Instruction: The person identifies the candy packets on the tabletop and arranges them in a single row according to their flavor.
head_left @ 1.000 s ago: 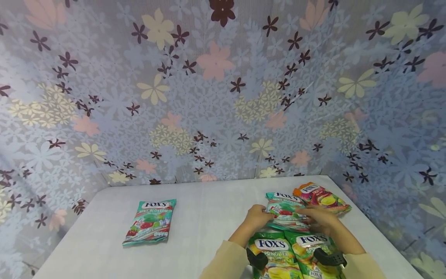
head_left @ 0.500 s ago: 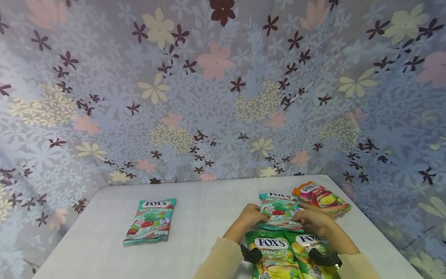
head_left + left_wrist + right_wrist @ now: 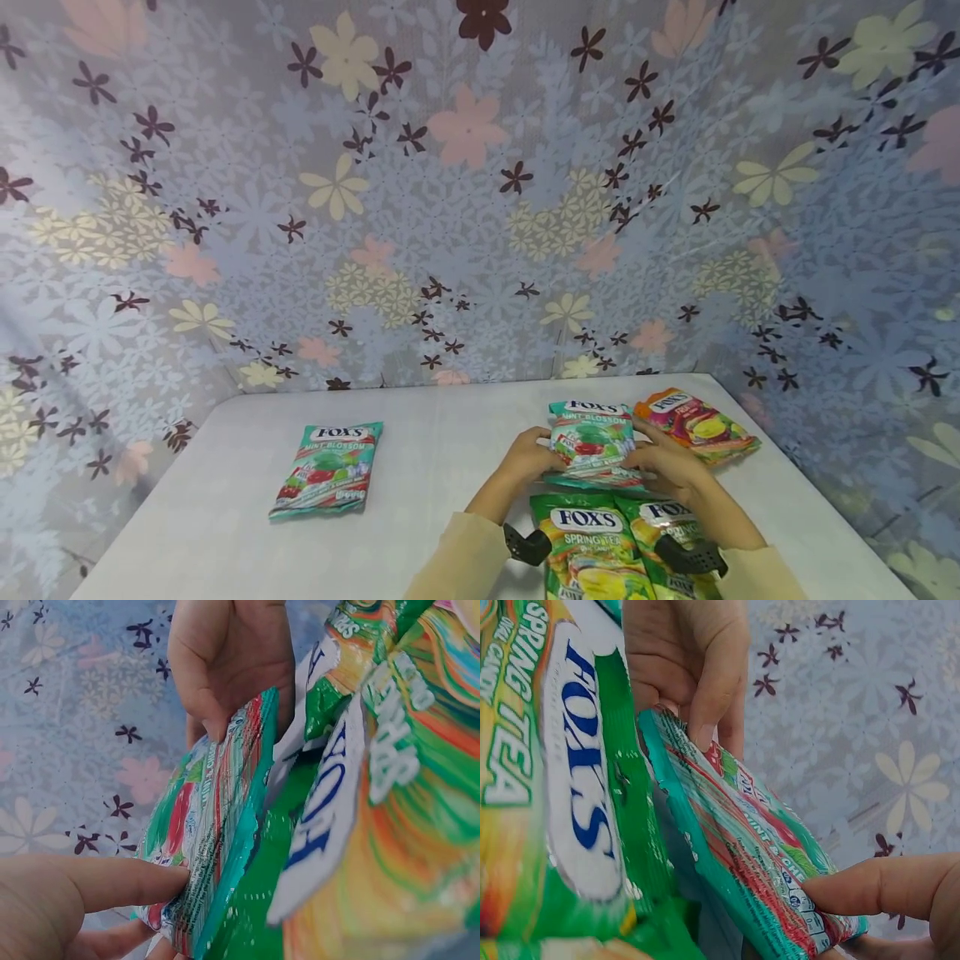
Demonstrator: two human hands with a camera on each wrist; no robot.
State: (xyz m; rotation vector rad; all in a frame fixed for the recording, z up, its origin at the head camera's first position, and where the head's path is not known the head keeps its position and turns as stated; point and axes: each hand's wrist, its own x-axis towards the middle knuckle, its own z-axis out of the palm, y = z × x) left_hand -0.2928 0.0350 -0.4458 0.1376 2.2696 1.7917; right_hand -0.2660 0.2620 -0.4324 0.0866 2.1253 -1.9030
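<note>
Both hands hold a teal FOX'S Mint Blossom candy bag (image 3: 592, 437) by its sides, on the right half of the table. My left hand (image 3: 523, 460) pinches its left side, thumb on the printed front. On the opposite side my right hand (image 3: 669, 463) pinches it the same way. Both wrist views show the bag (image 3: 757, 847) tilted, with its lower teal edge near the green bags. Just in front lie two green FOX'S Spring Tea bags, a left one (image 3: 592, 546) and a right one (image 3: 660, 518), the latter partly hidden by the right forearm.
An orange and purple FOX'S candy bag (image 3: 701, 427) lies behind the right hand near the table's right edge. Another Mint Blossom bag (image 3: 327, 468) lies far to the left on the white table (image 3: 435, 450). Flower-patterned cloth (image 3: 465, 208) walls the back and sides.
Both hands have shifted the Mint Blossom bag left, away from the orange and purple bag, and then slightly back from the green bags. The other bags stay in place.
</note>
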